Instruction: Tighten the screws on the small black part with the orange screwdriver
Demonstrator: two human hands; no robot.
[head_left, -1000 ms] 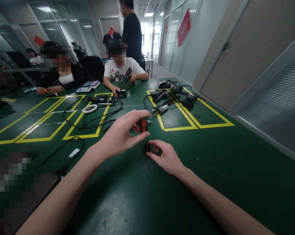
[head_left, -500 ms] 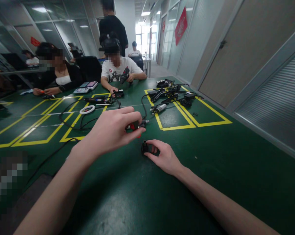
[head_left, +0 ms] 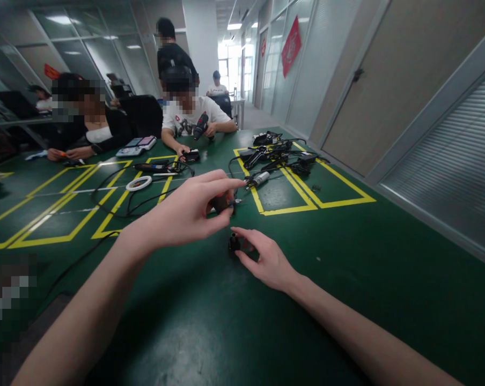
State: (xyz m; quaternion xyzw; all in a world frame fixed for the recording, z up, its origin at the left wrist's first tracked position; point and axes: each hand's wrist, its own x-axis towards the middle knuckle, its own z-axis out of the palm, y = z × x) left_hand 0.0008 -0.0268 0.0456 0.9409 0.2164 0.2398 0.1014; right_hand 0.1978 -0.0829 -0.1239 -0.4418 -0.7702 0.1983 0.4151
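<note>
My left hand (head_left: 186, 212) is raised over the green table (head_left: 347, 279), fingers pinched round a small orange and black part (head_left: 222, 202) with a metal tip pointing right. Just below it my right hand (head_left: 264, 260) rests on the table, thumb and fingers closed on a small black cylindrical part (head_left: 233, 244) that stands upright on the mat. The two parts are a short gap apart, the orange one above and slightly left of the black one.
A pile of black cables and tools (head_left: 277, 155) lies in a yellow-taped box behind my hands. A white ring (head_left: 138, 183) and more cables lie to the left. Two seated people (head_left: 186, 115) work at the far end; another stands behind. A wall runs along the right.
My left hand has lowered and turned the orange part, its tip now pointing right. The right hand keeps hold of the black part. The view has shifted slightly.
</note>
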